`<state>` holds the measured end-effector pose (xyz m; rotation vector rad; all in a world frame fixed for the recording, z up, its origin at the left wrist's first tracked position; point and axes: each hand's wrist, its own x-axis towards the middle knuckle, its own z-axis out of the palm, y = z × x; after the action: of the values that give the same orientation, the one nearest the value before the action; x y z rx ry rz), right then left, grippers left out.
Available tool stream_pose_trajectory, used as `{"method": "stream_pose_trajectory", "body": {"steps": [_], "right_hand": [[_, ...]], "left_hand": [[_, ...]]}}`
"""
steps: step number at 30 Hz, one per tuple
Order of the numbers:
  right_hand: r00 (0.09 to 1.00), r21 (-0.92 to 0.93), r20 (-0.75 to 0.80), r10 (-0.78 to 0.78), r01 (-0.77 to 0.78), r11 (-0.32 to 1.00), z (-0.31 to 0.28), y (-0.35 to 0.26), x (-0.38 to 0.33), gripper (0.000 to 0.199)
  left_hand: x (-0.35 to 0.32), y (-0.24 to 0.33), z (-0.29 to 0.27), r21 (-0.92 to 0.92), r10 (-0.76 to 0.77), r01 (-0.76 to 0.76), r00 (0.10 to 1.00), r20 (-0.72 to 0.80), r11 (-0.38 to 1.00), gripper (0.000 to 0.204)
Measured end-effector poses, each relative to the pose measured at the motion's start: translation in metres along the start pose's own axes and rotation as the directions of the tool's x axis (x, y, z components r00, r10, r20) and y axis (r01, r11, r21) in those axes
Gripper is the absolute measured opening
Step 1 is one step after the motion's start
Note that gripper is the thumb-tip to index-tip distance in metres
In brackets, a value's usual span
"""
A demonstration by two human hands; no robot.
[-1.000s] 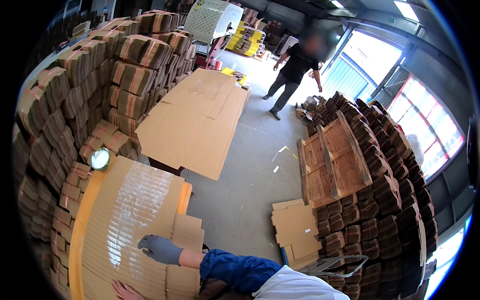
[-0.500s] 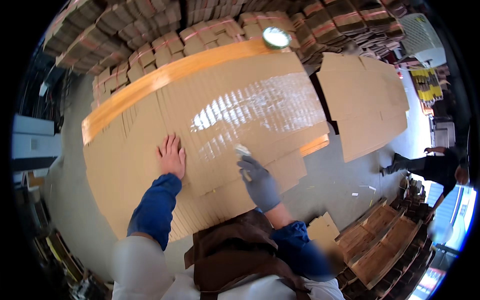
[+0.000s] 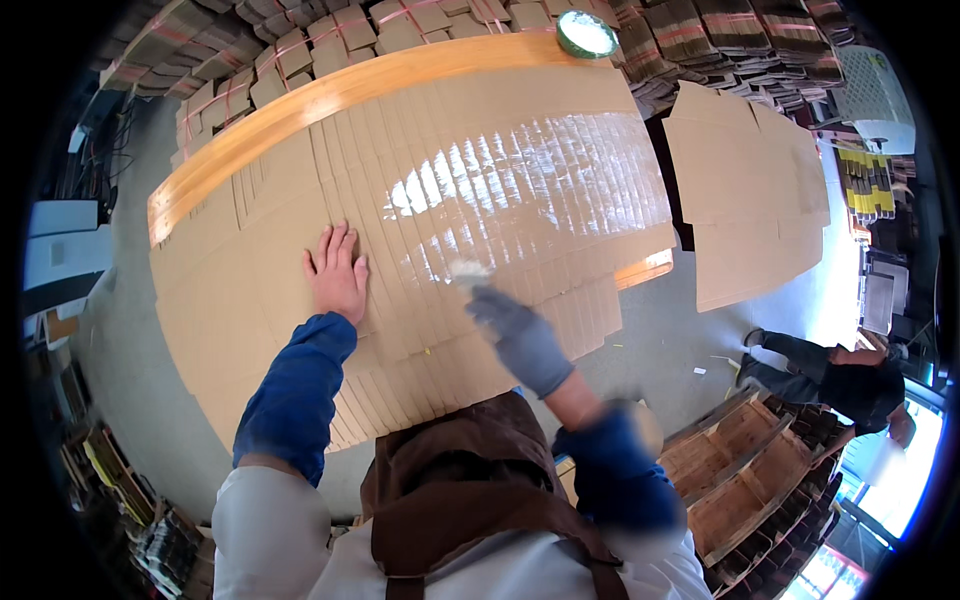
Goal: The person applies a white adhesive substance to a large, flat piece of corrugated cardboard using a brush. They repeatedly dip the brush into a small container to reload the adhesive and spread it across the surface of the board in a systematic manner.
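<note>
Overlapping cardboard sheets [image 3: 260, 290] are fanned out across a wooden bench in front of me, their edges making a ribbed surface. Bare and spread flat, my left hand [image 3: 338, 272] presses on the cardboard left of centre. My right hand [image 3: 522, 338], in a grey glove, is closed around a brush [image 3: 470, 271] with pale bristles; its handle is hidden by the glove. The bristles are at the near edge of a shiny white wet patch [image 3: 540, 175], which looks like glue. At the far right end of the bench, a green bowl [image 3: 588, 35] holds white paste.
The bench's orange-brown wooden edge [image 3: 350, 88] runs along the far side. Bundled cardboard stacks [image 3: 280, 60] stand behind it. More flat cardboard [image 3: 745, 200] lies to the right. A wooden pallet [image 3: 725, 465] is at lower right, near another person [image 3: 850, 380].
My right hand has moved the brush slightly left and away from me across the cardboard. The left hand still lies flat. The whole view has shifted, and the other person has changed stance.
</note>
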<state>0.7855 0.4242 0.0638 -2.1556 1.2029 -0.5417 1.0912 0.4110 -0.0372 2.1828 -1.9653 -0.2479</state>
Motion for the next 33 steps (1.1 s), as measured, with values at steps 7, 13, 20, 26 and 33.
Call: {"method": "stream_pose_trajectory", "body": {"steps": [7,13,20,26,33], "right_hand": [[0.996,-0.216,-0.036,0.078,-0.084,0.973,-0.036,0.062,-0.001,0.032],[0.998,-0.331,-0.03,0.054,-0.061,0.942,-0.03,0.089,-0.019,0.027],[0.98,-0.314,0.186,0.073,-0.011,0.949,-0.05,0.058,0.001,0.026],[0.999,-0.311,0.04,-0.016,0.027,0.95,-0.072,0.089,-0.006,0.024],[0.989,-0.33,0.044,0.144,-0.121,0.936,-0.092,0.109,-0.002,0.024]], "left_hand": [[0.003,-0.002,-0.004,0.025,0.001,-0.002,1.0,0.017,1.0,0.046],[0.002,-0.002,0.0,0.008,0.011,-0.011,1.0,0.007,1.0,0.046],[0.002,-0.005,-0.003,0.017,0.001,-0.002,1.0,0.029,1.0,0.046],[0.004,-0.001,-0.005,0.033,0.006,-0.007,0.999,0.04,0.999,0.045],[0.002,-0.003,-0.004,0.029,0.005,-0.006,0.999,0.039,1.0,0.045]]}}
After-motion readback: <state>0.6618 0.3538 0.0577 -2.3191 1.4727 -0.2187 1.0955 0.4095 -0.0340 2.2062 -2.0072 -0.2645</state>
